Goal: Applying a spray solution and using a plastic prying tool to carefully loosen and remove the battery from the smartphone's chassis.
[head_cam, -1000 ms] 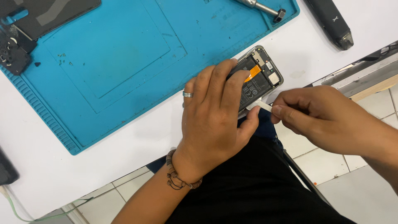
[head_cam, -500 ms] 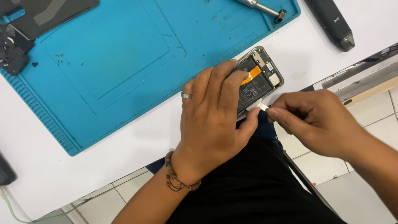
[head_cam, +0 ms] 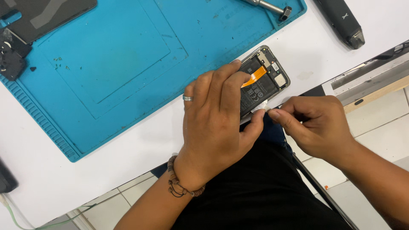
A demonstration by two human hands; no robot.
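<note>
Right hand (head_cam: 317,127) has drawn a little closer to the phone's lower edge since half a second ago; left hand and phone have not shifted.

White worktable (head_cam: 128,153), edge running low-left to upper-right. Blue silicone repair mat (head_cam: 128,55) fills the table's ten-to-twelve o'clock zone, with specks of debris on it. Dark back cover (head_cam: 47,17) lies at the mat's eleven o'clock corner, black small parts (head_cam: 10,57) just below it. Black electric screwdriver (head_cam: 341,21) sits at one o'clock, off the mat; a metal tool (head_cam: 272,7) rests on the mat's top edge.

Opened smartphone (head_cam: 264,81), back off, lies at the table's edge just beside the mat's lower right border, battery and orange flex cable (head_cam: 254,76) exposed.

Left hand (head_cam: 217,123), ring and bead bracelet, is pressed flat over the phone's lower half, fingers spread narrow, thumb hooked at the near edge. Right hand's thumb and forefinger are pinched tight on a small white tab (head_cam: 260,107) at the phone's five o'clock edge; whether a thin tool is also in the pinch, cannot tell.

Judgement: pull the tab slow and low along the frame, keep the left palm bearing down so the body does not lift, and stay clear of the flex cable.
</note>
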